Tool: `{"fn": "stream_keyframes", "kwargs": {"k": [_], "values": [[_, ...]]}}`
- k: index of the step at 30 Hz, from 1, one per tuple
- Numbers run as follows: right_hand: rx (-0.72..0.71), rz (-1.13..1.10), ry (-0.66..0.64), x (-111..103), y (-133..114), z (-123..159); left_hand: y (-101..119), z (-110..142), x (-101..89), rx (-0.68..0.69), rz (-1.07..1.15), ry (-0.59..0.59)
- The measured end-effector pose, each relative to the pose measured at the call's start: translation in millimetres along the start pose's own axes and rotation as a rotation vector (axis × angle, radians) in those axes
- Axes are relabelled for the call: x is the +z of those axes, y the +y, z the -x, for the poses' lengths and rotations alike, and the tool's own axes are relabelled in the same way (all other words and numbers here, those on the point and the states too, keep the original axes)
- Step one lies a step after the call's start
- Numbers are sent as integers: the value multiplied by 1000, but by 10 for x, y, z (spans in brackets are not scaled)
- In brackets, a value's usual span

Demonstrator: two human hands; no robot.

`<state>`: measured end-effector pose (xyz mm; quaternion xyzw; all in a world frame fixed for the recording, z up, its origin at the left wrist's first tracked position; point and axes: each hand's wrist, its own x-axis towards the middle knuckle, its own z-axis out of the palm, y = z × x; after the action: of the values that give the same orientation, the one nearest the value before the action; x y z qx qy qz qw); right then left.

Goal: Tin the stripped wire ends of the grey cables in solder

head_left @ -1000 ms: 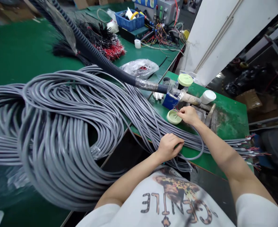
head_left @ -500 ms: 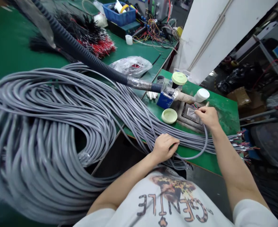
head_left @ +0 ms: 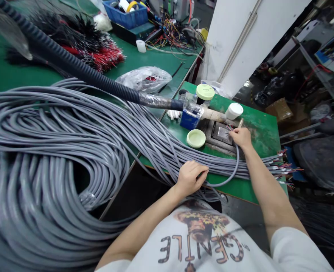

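My right hand (head_left: 242,138) pinches the end of a grey cable (head_left: 237,160), with its thin coloured wires (head_left: 229,130) fanning out past the fingertips. The wire ends are over or at the shiny surface of a square solder pot (head_left: 222,133); contact cannot be made out. From that hand the cable curves down and back toward my left hand (head_left: 191,175), which lies closed on the near side of a thick bundle of grey cables (head_left: 161,139). What its fingers hold, if anything, is hidden. An open pale-green tub (head_left: 196,139) stands left of the pot.
A ribbed black hose (head_left: 98,77) crosses above the bench, ending in a nozzle (head_left: 215,114) by the pot. Big cable coils (head_left: 42,181) fill the left. A blue box (head_left: 190,119), a green-lidded jar (head_left: 205,91) and a white tub (head_left: 234,111) stand behind the pot.
My right hand has moved the cable's wire ends from the pale-green tub over to the solder pot. My left hand stays on the bundle. The view has shifted to the right.
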<state>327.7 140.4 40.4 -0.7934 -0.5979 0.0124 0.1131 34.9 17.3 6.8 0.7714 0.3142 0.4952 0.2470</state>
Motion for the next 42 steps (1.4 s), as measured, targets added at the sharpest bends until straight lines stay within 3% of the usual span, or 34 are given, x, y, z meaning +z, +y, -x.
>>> {"fn": "stream_keyframes", "kwargs": {"k": [6,9,13,19,24,29,33,38,42], "values": [[-36,-42,-2,-183,-69,72,4,-2,-6,-2,5,1],[-161,-186,-5,-381,-241,179,5,-4,-7,0,4,-5],[-377,-369,-82,-520,-642,293,6,-5,-5,-3,-7,-10],[-517,-259,-204,-369,-1217,300,2,-4,10,6,-30,7],[-518,-52,-257,-189,-1385,268,-15,1,30,7,-40,8],[-503,13,-262,-98,-1411,262,-22,6,32,10,-37,5],[-507,-3,-235,-225,-1347,277,-17,5,24,8,-27,12],[-441,-80,-91,-488,-931,248,-11,-3,9,10,-42,-3],[-267,16,-29,-455,-488,145,-4,-10,0,9,-29,5]]}}
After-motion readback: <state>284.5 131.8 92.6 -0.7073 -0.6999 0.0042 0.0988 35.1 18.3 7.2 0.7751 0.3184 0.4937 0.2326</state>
